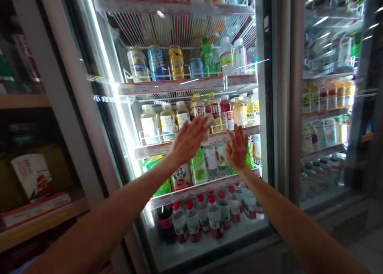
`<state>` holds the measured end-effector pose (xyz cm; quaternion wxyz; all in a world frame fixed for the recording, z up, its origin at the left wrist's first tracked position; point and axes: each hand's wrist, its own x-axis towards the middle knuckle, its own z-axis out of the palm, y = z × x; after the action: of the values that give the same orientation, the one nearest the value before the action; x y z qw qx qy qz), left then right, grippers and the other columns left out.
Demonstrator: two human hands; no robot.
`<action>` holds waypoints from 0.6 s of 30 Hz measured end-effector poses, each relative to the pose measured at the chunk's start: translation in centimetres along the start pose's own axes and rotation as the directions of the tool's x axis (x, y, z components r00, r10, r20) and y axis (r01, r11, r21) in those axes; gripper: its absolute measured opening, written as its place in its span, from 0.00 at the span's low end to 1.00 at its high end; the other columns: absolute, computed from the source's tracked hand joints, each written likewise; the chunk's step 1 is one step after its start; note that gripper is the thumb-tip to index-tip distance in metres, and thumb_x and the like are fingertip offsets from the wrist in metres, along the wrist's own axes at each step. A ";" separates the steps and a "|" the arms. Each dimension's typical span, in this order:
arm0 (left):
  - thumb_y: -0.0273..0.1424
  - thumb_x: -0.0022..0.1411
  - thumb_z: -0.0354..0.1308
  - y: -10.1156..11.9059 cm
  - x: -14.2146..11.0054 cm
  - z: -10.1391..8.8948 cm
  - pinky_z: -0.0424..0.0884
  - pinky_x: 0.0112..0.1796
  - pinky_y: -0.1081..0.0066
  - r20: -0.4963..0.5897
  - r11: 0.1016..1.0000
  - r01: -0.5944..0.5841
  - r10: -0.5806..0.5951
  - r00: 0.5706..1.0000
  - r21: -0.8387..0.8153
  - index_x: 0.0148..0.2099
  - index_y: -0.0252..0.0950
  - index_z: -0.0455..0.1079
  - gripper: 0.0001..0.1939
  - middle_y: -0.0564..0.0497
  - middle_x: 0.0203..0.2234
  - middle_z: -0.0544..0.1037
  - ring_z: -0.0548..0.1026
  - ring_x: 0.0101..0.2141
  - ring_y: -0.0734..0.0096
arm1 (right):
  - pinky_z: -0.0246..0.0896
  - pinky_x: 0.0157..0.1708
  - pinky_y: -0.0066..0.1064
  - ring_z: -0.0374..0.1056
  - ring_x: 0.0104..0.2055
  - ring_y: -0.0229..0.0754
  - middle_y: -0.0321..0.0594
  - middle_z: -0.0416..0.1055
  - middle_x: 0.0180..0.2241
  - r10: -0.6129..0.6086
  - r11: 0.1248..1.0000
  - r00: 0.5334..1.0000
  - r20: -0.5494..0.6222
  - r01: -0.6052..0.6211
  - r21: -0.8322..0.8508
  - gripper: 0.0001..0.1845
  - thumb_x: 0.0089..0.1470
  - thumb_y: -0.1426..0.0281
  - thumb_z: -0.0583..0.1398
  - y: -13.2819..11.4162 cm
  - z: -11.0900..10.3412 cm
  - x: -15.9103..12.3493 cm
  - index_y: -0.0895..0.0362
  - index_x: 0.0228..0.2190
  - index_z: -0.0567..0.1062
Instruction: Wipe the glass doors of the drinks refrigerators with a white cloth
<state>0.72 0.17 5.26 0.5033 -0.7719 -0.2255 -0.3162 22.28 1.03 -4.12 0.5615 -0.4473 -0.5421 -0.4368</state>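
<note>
The left hand (189,140) is the nearer one to the pale cloth (210,119), which lies just under its fingers at the glass door (266,146) of a lit drinks fridge. Those fingers are nearly straight and close together, slanting up and to the right, and they hold the cloth flat beneath them rather than in a fist (how firmly it is gripped, I cannot tell). Most of the cloth is covered; it pokes out past the fingertips and again below them, so it seems to run across the fingers, though it looks too crumpled for a sure long axis. The right hand (237,148) is a little lower and off to the right, with a gap between it and the cloth; its fingers are spread and loose, pointing upward, with nothing visible in them. Whether its palm touches the pane is hard to tell. Behind the hands are tea bottles (168,122) on a shelf (155,149), with red-capped bottles (214,216) at the bottom and a gold can (176,62) higher up.
</note>
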 end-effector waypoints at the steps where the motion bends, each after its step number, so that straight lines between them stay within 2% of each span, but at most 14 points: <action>1: 0.24 0.62 0.42 1.4 -1.1 0.5 0.48 0.61 0.60 0.046 0.983 -0.183 0.183 0.982 -0.002 0.65 0.41 0.42 0.30 0.53 0.63 0.51 0.45 0.63 0.73 | 0.38 0.62 0.47 0.38 0.67 0.45 0.41 0.44 0.64 0.000 1.000 1.000 0.004 0.000 -0.002 0.28 0.58 0.67 0.47 0.0 0.0 0.0 0.51 0.60 0.53; 3: 0.25 0.62 0.44 1.6 -2.7 0.4 0.45 0.62 0.61 0.095 0.937 -0.350 0.349 0.932 0.000 0.65 0.42 0.41 0.31 0.54 0.63 0.51 0.44 0.63 0.73 | 0.38 0.62 0.47 0.37 0.67 0.44 0.41 0.44 0.64 -0.008 1.000 1.000 0.011 0.008 -0.005 0.28 0.57 0.67 0.47 0.1 -0.1 0.0 0.52 0.60 0.53; 4: 0.26 0.62 0.45 0.2 -3.1 -0.1 0.44 0.62 0.60 0.086 0.945 -0.327 0.324 0.942 0.014 0.65 0.43 0.42 0.31 0.54 0.63 0.50 0.45 0.63 0.71 | 0.38 0.62 0.47 0.37 0.67 0.44 0.42 0.45 0.64 -0.014 1.000 1.000 0.015 0.014 -0.005 0.28 0.57 0.67 0.47 0.2 -0.1 -0.1 0.52 0.60 0.53; 6: 0.27 0.63 0.44 -4.6 -3.1 -2.0 0.42 0.62 0.55 0.018 0.995 -0.079 0.079 0.997 0.058 0.64 0.42 0.46 0.28 0.52 0.64 0.49 0.46 0.63 0.66 | 0.38 0.62 0.47 0.36 0.67 0.44 0.42 0.44 0.64 -0.024 1.000 1.000 0.020 0.024 -0.007 0.28 0.57 0.67 0.47 0.3 -0.1 -0.1 0.53 0.60 0.53; 7: 0.29 0.63 0.44 -7.3 -2.9 -3.0 0.42 0.61 0.52 -0.072 0.994 0.094 -0.090 0.993 0.063 0.63 0.40 0.49 0.26 0.50 0.64 0.47 0.47 0.63 0.62 | 0.38 0.62 0.47 0.36 0.67 0.44 0.42 0.44 0.64 -0.024 1.000 0.999 0.024 0.024 -0.007 0.29 0.57 0.67 0.47 0.3 -0.1 -0.1 0.53 0.60 0.53; 8: 0.31 0.63 0.45 -9.7 -2.7 -3.8 0.42 0.60 0.48 -0.149 0.954 0.295 -0.285 0.947 0.055 0.63 0.38 0.49 0.26 0.50 0.65 0.43 0.45 0.63 0.57 | 0.38 0.62 0.47 0.36 0.67 0.45 0.42 0.44 0.64 -0.020 1.000 0.999 0.026 0.020 -0.007 0.29 0.57 0.67 0.47 0.2 -0.2 -0.2 0.53 0.60 0.52; 9: 0.32 0.63 0.45 -11.3 -2.7 -4.3 0.40 0.60 0.46 -0.210 0.908 0.418 -0.401 0.892 0.039 0.64 0.37 0.48 0.27 0.50 0.65 0.40 0.43 0.63 0.54 | 0.38 0.62 0.48 0.36 0.67 0.45 0.42 0.44 0.64 -0.014 1.000 1.000 0.028 0.015 -0.007 0.29 0.57 0.67 0.47 0.2 -0.2 -0.2 0.53 0.60 0.52; 10: 0.32 0.63 0.45 -12.0 -3.1 -4.5 0.40 0.60 0.46 -0.236 0.881 0.473 -0.454 0.859 0.030 0.64 0.36 0.48 0.27 0.50 0.66 0.37 0.42 0.63 0.52 | 0.38 0.62 0.48 0.36 0.67 0.45 0.42 0.44 0.64 -0.010 1.000 1.000 0.030 0.010 -0.005 0.29 0.57 0.67 0.47 0.2 -0.2 -0.2 0.52 0.60 0.52; 11: 0.31 0.63 0.45 -11.6 -3.9 -4.3 0.39 0.60 0.47 -0.229 0.887 0.460 -0.441 0.868 0.038 0.64 0.36 0.47 0.28 0.50 0.66 0.36 0.40 0.64 0.53 | 0.38 0.62 0.48 0.36 0.67 0.45 0.42 0.43 0.64 -0.007 1.000 1.000 0.031 0.007 -0.002 0.29 0.57 0.67 0.47 0.2 -0.2 -0.2 0.52 0.60 0.52; 12: 0.29 0.63 0.45 -10.3 -5.1 -3.8 0.39 0.61 0.49 -0.187 0.924 0.378 -0.362 0.913 0.059 0.64 0.36 0.48 0.28 0.50 0.66 0.37 0.40 0.64 0.55 | 0.38 0.62 0.49 0.36 0.67 0.46 0.42 0.44 0.64 -0.004 1.000 0.999 0.033 0.004 -0.001 0.29 0.57 0.67 0.47 0.1 -0.2 -0.2 0.52 0.60 0.52; 14: 0.25 0.62 0.45 -5.8 -8.5 -2.3 0.40 0.62 0.55 -0.033 0.995 0.056 -0.053 0.998 0.083 0.64 0.40 0.49 0.28 0.50 0.65 0.43 0.41 0.64 0.64 | 0.38 0.62 0.49 0.36 0.67 0.46 0.43 0.43 0.64 -0.004 1.000 0.999 0.036 0.004 0.002 0.29 0.57 0.67 0.47 0.1 -0.2 -0.2 0.52 0.60 0.51; 15: 0.23 0.61 0.45 -3.4 -10.4 -1.5 0.42 0.62 0.57 0.050 0.991 -0.116 0.113 0.992 0.063 0.63 0.43 0.50 0.29 0.52 0.64 0.48 0.42 0.64 0.68 | 0.37 0.62 0.49 0.36 0.67 0.46 0.42 0.43 0.65 -0.005 1.000 0.999 0.038 0.005 0.003 0.29 0.57 0.67 0.47 0.1 -0.2 -0.2 0.52 0.60 0.51; 16: 0.23 0.61 0.46 -1.5 -12.1 -1.0 0.43 0.62 0.60 0.101 0.956 -0.295 0.293 0.951 0.006 0.63 0.43 0.51 0.28 0.53 0.63 0.52 0.44 0.64 0.71 | 0.37 0.62 0.49 0.36 0.67 0.46 0.42 0.43 0.65 -0.006 1.000 0.999 0.039 0.006 0.003 0.30 0.57 0.67 0.47 0.2 -0.2 -0.2 0.52 0.60 0.51; 18: 0.26 0.61 0.46 0.2 -14.1 -0.8 0.44 0.62 0.65 0.165 0.878 -0.474 0.479 0.862 -0.074 0.62 0.43 0.54 0.26 0.54 0.61 0.57 0.46 0.63 0.75 | 0.37 0.62 0.49 0.37 0.67 0.46 0.42 0.43 0.65 -0.009 1.000 0.999 0.036 0.009 0.001 0.30 0.57 0.67 0.48 0.2 -0.1 -0.2 0.52 0.61 0.50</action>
<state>-9.24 -1.03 -4.72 0.5317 -0.8363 -0.0671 -0.1154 22.50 0.93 -4.34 0.5498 -0.4525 -0.5545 -0.4308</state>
